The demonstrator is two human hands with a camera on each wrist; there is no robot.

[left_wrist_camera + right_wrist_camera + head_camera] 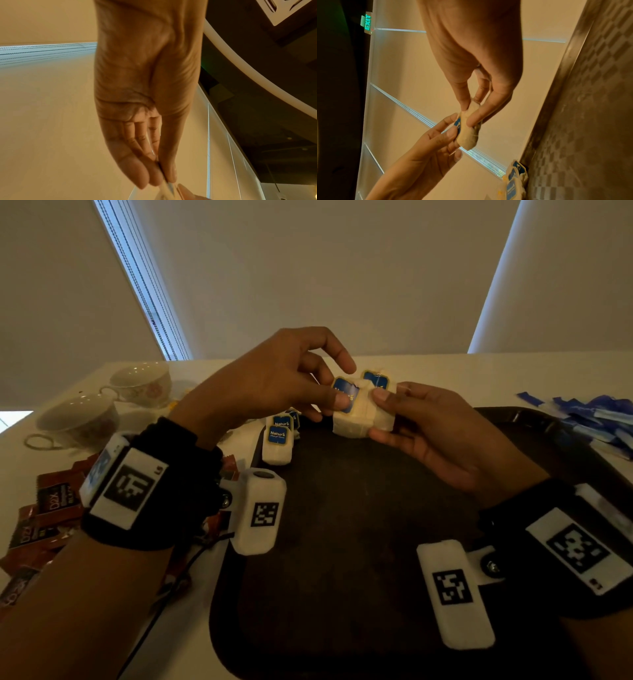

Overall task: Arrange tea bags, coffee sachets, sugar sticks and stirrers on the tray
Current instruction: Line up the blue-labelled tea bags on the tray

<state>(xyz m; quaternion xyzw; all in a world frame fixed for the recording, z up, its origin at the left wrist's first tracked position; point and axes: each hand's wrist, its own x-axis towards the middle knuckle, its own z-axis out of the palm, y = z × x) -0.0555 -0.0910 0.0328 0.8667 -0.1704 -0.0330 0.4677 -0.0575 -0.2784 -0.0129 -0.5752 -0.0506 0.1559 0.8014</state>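
Both hands pinch soft, light tea bags [363, 409] above the dark tray [342, 542]: left hand [274, 385] at the tag, right hand [431, 429] at the pouch; edges suit gripping.

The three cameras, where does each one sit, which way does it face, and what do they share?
Head: worn on the head, facing forward and down at the dark tray; both forearms and both hands pinch tea bags.
Left wrist: faces along the left hand to its fingertips pinching a tea bag edge.
Right wrist: faces along the right hand at the tea bags; the left hand also shows.
Shared: the held tea bags.
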